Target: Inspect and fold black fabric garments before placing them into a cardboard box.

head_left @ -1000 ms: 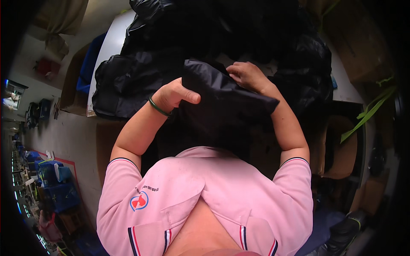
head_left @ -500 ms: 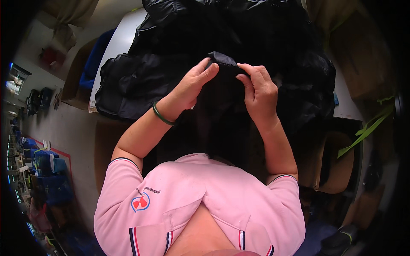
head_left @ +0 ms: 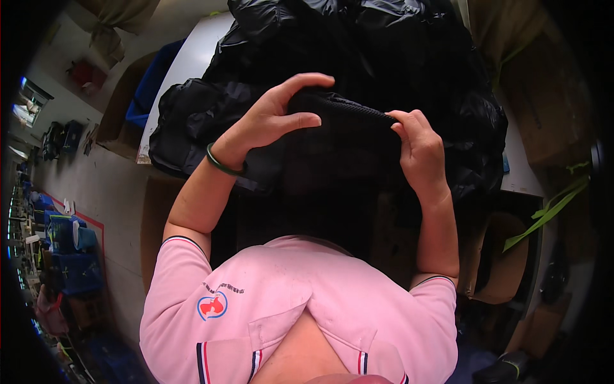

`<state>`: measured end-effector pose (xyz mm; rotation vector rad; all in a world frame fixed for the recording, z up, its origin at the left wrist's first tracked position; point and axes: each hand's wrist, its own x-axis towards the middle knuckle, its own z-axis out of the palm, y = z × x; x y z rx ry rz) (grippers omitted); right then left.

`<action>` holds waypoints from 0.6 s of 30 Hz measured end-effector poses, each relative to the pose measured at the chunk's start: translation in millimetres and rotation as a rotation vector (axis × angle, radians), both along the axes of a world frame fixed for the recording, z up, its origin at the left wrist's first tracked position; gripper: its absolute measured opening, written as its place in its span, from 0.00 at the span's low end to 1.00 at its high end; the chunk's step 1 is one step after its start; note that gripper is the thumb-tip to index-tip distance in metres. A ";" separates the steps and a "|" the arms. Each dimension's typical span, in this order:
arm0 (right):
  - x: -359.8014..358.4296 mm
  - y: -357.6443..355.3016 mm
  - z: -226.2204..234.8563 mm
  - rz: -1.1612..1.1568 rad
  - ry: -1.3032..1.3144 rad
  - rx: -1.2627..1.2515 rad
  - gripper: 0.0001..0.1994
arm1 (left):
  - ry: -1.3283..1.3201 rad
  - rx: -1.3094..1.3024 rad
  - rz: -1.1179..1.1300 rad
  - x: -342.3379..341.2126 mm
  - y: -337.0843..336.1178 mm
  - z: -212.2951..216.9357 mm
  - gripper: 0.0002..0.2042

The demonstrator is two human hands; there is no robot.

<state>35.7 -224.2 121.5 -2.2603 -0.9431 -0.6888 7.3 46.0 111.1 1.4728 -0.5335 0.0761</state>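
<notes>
A black cloth piece (head_left: 348, 105) with a ribbed edge is stretched in front of my chest. My right hand (head_left: 419, 144) pinches the right end of that edge between thumb and fingers. My left hand (head_left: 281, 109) is at the other end, thumb and fingers spread wide with the cloth edge in the gap. Whether the left palm touches the cloth is hidden. Behind both hands lies a big heap of shiny black fabric (head_left: 345, 45), dark enough that its folds merge with the piece.
The heap rests on a white table (head_left: 192, 57). A blue bin (head_left: 150, 86) in a cardboard box stands left of it. Below the table's right side is an open cardboard box (head_left: 502, 262). Green strips (head_left: 543, 221) hang at the right. Blue crates (head_left: 77, 256) stand on the floor far left.
My hands have moved apart, the right one going right and slightly down. My left fingers have spread from the cloth, and the ribbed edge is now drawn out longer between them.
</notes>
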 end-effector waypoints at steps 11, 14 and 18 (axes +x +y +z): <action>30.3 -16.8 50.9 0.029 0.316 0.231 0.10 | 0.270 0.218 0.247 5.0 54.6 -80.6 0.17; 39.2 -33.0 72.9 0.098 0.403 0.572 0.13 | 0.549 0.149 0.051 -22.2 45.3 -113.1 0.34; 46.2 -24.5 95.8 0.291 0.564 0.847 0.14 | 0.791 -0.175 -0.110 -44.1 9.4 -164.6 0.40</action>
